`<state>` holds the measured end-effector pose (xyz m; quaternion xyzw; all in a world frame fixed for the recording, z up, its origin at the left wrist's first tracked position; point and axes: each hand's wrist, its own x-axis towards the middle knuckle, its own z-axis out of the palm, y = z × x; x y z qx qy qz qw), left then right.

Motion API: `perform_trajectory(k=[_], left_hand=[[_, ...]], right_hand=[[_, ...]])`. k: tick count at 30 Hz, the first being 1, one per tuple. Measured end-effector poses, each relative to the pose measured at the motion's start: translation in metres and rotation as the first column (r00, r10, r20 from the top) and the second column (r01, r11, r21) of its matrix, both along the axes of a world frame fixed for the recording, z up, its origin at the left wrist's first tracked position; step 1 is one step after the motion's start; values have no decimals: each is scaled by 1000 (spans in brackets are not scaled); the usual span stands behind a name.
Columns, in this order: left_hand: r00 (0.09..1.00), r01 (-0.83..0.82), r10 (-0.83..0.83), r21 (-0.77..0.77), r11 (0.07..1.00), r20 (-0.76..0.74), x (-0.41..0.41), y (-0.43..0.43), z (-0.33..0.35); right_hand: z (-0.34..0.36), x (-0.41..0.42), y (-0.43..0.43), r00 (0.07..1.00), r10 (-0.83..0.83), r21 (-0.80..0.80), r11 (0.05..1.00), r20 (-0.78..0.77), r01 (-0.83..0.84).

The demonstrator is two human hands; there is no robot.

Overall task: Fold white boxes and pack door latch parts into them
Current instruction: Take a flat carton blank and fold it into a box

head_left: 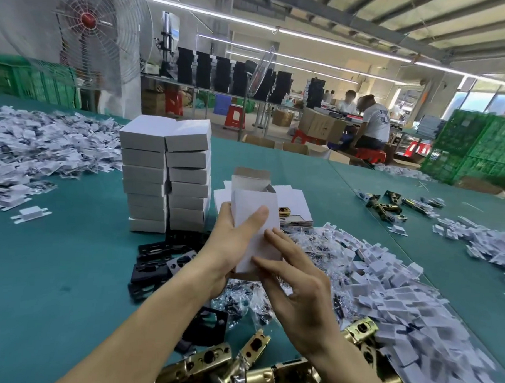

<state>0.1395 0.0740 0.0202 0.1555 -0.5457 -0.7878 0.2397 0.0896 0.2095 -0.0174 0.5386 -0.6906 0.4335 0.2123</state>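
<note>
At the centre of the view, the left hand (228, 248) holds a half-folded white box (254, 220) upright above the desk (54, 255). Its top flaps are open, and the thumb lies across the front with the fingers clamped behind. The right hand (296, 283) comes in from 5 o'clock, fingers apart and fairly straight, its tips touching the box's lower edge. Finished boxes (165, 181) stand stacked at 10 o'clock, black plates (155, 262) lie at 8 o'clock, and brass latches (209, 360) at 6 o'clock.

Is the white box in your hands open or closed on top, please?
Open: the white box shows upright top flaps and its inside.
</note>
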Motion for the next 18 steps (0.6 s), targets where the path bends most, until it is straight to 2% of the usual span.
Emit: perform_trajectory(k=[5, 8, 11, 12, 14, 16, 18], left_hand=[[996, 81, -78, -57, 995, 49, 2, -10, -3], [1000, -4, 8, -134, 991, 29, 0, -15, -8], [998, -59, 62, -195, 979, 9, -1, -20, -9], [997, -76, 78, -207, 975, 0, 0, -22, -8], [993, -116, 115, -203, 972, -20, 2, -27, -6], [987, -159, 153, -196, 968, -43, 4, -30, -3], [979, -202, 193, -209, 957, -64, 4, -29, -2]], right_hand=[[-2, -3, 4, 1000, 25, 43, 999, -14, -25], [7, -5, 5, 989, 75, -4, 997, 127, -75], [13, -10, 14, 947, 136, 20, 989, 293, -148], [14, -12, 18, 928, 113, 71, 987, 354, -147], [11, -16, 25, 919, -5, 304, 944, 395, -126], [6, -16, 27, 927, -65, 568, 806, 368, -169], [3, -11, 25, 941, -40, 694, 686, 335, -218]])
